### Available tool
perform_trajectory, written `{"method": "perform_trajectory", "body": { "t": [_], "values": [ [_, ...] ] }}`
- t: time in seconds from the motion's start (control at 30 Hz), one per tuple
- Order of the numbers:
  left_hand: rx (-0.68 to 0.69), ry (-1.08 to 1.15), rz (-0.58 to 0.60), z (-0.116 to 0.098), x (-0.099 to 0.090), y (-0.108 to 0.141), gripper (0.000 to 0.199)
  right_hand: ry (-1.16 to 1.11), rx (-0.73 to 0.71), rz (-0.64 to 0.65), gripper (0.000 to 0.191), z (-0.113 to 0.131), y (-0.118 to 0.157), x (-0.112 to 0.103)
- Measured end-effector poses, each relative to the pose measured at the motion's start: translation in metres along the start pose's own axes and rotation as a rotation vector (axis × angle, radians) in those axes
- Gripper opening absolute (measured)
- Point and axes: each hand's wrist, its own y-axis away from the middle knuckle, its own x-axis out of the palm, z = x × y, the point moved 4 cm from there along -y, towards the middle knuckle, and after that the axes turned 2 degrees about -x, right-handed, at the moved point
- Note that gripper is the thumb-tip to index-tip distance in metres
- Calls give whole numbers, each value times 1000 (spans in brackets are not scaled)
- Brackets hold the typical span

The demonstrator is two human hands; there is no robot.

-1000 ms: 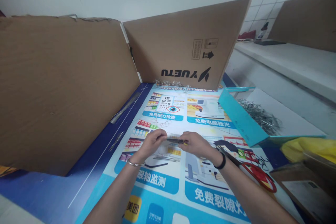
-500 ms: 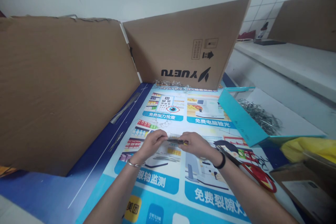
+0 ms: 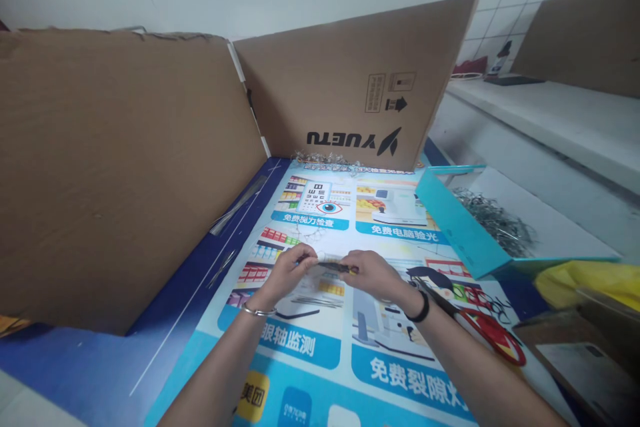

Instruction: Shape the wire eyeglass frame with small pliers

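The right hand (image 3: 373, 273) is closed around dark-nosed pliers (image 3: 333, 267) with a touch of yellow on the grip, held above the printed sheet (image 3: 210, 363), nose pointing left. The pliers reach the left hand (image 3: 289, 273), whose thumb and index finger meet near the tip (whether they pinch anything, I cannot tell). Compared with half a second ago, the left index finger is bent differently, with a darker gap behind it; the right hand and pliers have hardly moved. To the right, red-handled scissors (image 3: 493, 337) lie near the right forearm; beyond them, the teal box (image 3: 463, 230) holds tangled wire pieces (image 3: 500, 223).
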Motion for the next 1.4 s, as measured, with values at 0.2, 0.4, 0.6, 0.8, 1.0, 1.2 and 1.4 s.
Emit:
{"method": "perform_trajectory", "body": {
  "t": [0.2, 0.4, 0.6, 0.8, 1.0, 1.2, 1.4],
  "values": [
    [-54, 190, -34, 1, -3, -1, 12, -81, -31, -61, 16, 0, -1, 1],
    [-69, 387, -42, 3, -8, -2, 7, -196, -68, -109, 16, -5, -3, 1],
    [-43, 485, -23, 4, -8, -2, 5, -239, -95, -81, 15, 0, -1, -1],
    [-23, 502, -9, 4, -7, -1, 4, -242, -112, -54, 13, 6, 0, -1],
    [-14, 443, 6, 2, -6, -1, 5, -238, -129, -39, 16, 11, 1, -2],
    [-54, 387, -3, 0, -6, -1, 5, -190, -84, -33, 15, 10, 2, 0],
    [-104, 343, -56, 0, -6, -1, 7, -155, -50, -20, 15, 9, 2, 0]
  ]
}}
